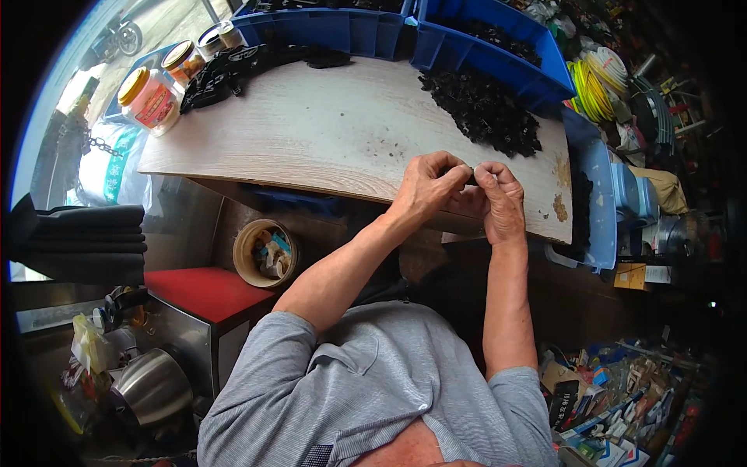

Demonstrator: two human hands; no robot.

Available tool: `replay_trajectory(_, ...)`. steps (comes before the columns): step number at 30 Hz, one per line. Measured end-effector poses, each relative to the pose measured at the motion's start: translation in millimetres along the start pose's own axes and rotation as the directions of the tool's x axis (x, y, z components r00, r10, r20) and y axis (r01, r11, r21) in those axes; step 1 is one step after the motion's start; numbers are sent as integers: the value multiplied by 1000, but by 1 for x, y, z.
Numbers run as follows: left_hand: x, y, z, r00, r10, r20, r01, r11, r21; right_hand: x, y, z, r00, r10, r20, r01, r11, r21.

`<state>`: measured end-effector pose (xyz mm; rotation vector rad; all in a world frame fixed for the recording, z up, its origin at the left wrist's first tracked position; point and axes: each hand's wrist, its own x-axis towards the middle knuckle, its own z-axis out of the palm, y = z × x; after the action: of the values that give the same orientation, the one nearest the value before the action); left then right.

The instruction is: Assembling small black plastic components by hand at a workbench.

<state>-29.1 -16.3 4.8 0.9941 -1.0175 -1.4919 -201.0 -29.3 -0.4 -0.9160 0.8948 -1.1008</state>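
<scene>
Black parts [486,113] heap the bench [311,128]; above its near edge, left hand [426,185] and right hand [503,204] pinch a half-hidden piece [473,173], likely light, best held by fingertips.

table top [311,132]: matt wood-look | bin [447,51]: smooth plastic | vessel [156,387]: glossy metal | shirt [389,354]: matt cloth

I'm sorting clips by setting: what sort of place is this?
Probably a small workshop: a pale table bears a heap of small black parts, blue plastic bins of dark pieces line its far side, and coiled yellow tubing or cable sits nearby.
</scene>
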Motion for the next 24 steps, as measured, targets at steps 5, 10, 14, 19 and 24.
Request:
replay_trajectory(5,-4,-6,-10,985,108,138,-105,994,-27,-3,4,7,985,-147,-89,152,987,48)
replay_trajectory(10,-2,-5,-8,990,27,136,-28,1000,12,-6,6,0,984,-150,-101,162,979,123)
replay_trajectory(14,-3,-1,-6,989,2,146,-9,999,51,-8,4,6,980,-170,-100,180,978,104)
replay_trajectory(19,-4,5,0,993,11,120,-18,998,56,-1,7,-2,977,-200,-77,203,978,42)
replay_trajectory(24,-3,7,1,998,-67,6,67,998,-10,-9,-3,9,994,-81,-69,86,994,65)
